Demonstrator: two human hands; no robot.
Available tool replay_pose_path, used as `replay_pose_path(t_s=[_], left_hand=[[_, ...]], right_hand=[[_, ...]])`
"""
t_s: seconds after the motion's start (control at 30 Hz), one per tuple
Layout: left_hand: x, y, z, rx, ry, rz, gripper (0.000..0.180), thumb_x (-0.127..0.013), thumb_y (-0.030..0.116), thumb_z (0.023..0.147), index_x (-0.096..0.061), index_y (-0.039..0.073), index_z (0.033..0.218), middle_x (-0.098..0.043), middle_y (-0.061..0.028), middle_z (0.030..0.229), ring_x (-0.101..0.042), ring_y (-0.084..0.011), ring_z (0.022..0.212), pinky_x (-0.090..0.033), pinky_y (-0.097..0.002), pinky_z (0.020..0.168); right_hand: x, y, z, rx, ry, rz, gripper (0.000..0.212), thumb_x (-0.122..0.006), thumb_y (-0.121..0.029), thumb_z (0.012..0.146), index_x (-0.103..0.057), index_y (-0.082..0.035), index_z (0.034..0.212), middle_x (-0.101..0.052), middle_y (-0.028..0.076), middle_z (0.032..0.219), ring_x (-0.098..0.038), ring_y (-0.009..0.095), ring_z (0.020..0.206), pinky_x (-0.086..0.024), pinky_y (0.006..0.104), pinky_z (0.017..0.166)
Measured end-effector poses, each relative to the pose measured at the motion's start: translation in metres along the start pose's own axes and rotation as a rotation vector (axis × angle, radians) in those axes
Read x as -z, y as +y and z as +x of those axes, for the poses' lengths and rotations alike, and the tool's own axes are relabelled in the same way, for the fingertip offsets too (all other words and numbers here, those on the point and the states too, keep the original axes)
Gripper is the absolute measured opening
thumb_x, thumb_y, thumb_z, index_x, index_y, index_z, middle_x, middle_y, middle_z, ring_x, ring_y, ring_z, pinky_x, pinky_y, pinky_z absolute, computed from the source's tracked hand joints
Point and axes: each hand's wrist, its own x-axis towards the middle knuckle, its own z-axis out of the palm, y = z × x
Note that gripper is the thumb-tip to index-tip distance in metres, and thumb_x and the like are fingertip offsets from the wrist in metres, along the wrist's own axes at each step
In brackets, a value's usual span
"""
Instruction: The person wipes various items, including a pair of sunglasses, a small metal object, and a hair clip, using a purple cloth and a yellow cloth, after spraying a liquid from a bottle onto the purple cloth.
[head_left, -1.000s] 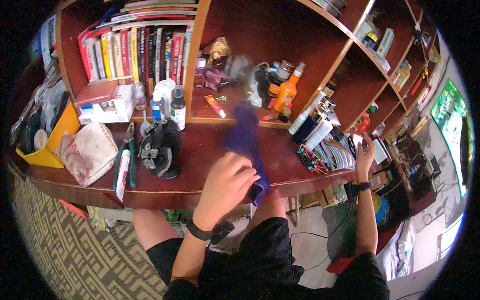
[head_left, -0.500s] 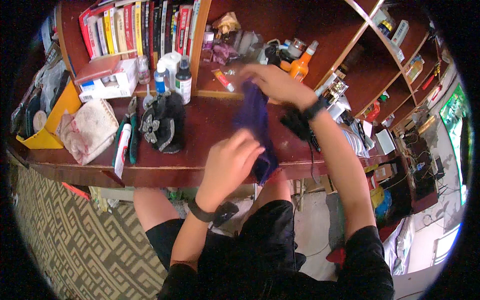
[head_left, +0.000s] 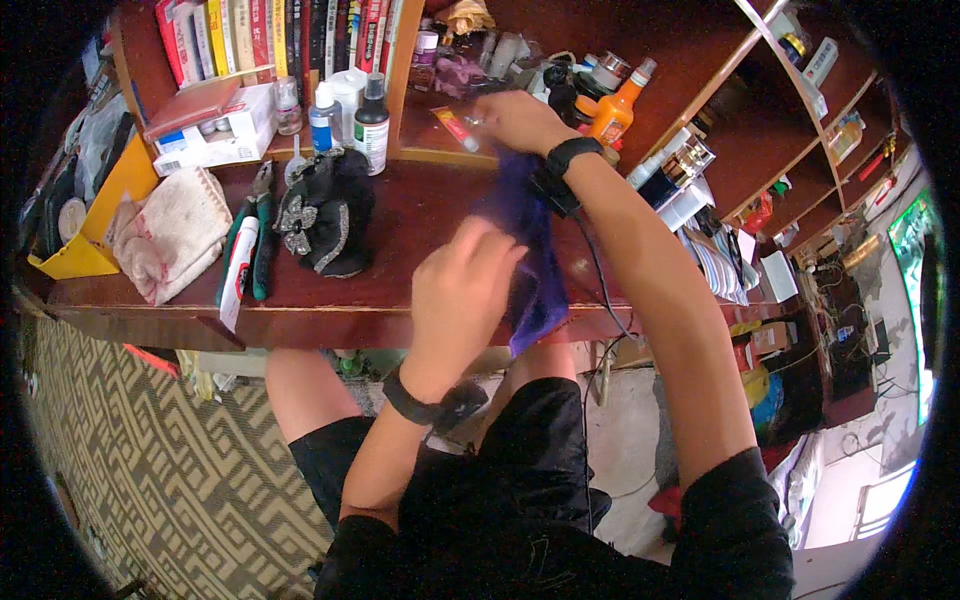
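Two hands work one piece of purple cloth (head_left: 533, 262) stretched over the dark wooden desk (head_left: 400, 215) in the middle of the frame. The left hand (head_left: 462, 288), lower centre, closes its fingers around the near part of the cloth, thumb side up; the fingertips themselves are hidden behind the knuckles. The right hand (head_left: 512, 120), upper centre, holds the far end, fingers curled together in a pinch, though the exact grip is blurred.

To do this stretch well, the person likely needs even tension between both grips and a straight line from far end to near end, so the fabric lies flat rather than twisting. Keeping the black cable (head_left: 600, 285) that trails from the right wrist off the cloth would help.

The cloth looks thin and limp, deep violet, with its lower end hanging past the desk's front edge. Left of it stand a black beaded ornament (head_left: 325, 210), green-handled pliers (head_left: 258, 235) and a folded cream towel (head_left: 170, 235).
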Motion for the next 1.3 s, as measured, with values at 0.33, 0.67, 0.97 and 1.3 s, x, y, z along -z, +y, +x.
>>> replay_pose_path(t_s=[0.33,0.67,0.97,1.3], left_hand=[[0.005,0.003,0.006,0.187,0.02,-0.21,0.008,-0.067,0.005,0.088,-0.066,-0.003,0.09,-0.064,-0.0129,0.088,-0.064,-0.027,0.078,-0.051,-0.0344,0.072],[0.01,-0.001,0.005,0.266,0.283,-0.369,0.011,-0.066,-0.001,0.09,-0.065,-0.001,0.101,-0.066,-0.0105,0.111,-0.061,-0.0189,0.104,-0.047,-0.0307,0.095],[0.007,-0.008,0.003,0.338,0.377,-0.596,0.021,-0.062,-0.005,0.091,-0.059,-0.002,0.112,-0.064,-0.0143,0.118,-0.06,-0.0201,0.11,-0.045,-0.0333,0.101],[0.013,-0.007,0.002,0.322,0.02,-0.736,0.024,-0.069,-0.012,0.083,-0.062,-0.004,0.105,-0.064,-0.0127,0.11,-0.063,-0.0175,0.103,-0.053,-0.026,0.086]], right_hand=[[0.019,-0.02,-0.073,-0.126,0.274,0.886,0.023,-0.059,-0.016,0.096,-0.07,0.003,0.105,-0.071,0.01,0.082,-0.069,0.015,0.069,-0.054,0.0283,0.067],[0.026,-0.118,-0.178,-0.157,0.35,1.498,0.017,-0.061,-0.005,0.097,-0.066,0.002,0.111,-0.07,0.012,0.106,-0.068,0.017,0.097,-0.056,0.0297,0.086],[-0.006,-0.118,-0.184,-0.05,0.587,1.617,0.017,-0.066,0.012,0.084,-0.067,0.001,0.097,-0.065,0.015,0.119,-0.065,0.022,0.11,-0.053,0.034,0.097],[-0.013,-0.12,-0.188,0.022,0.641,1.552,0.024,-0.059,0.021,0.081,-0.064,0.002,0.093,-0.064,0.016,0.117,-0.066,0.024,0.108,-0.053,0.0349,0.097]])
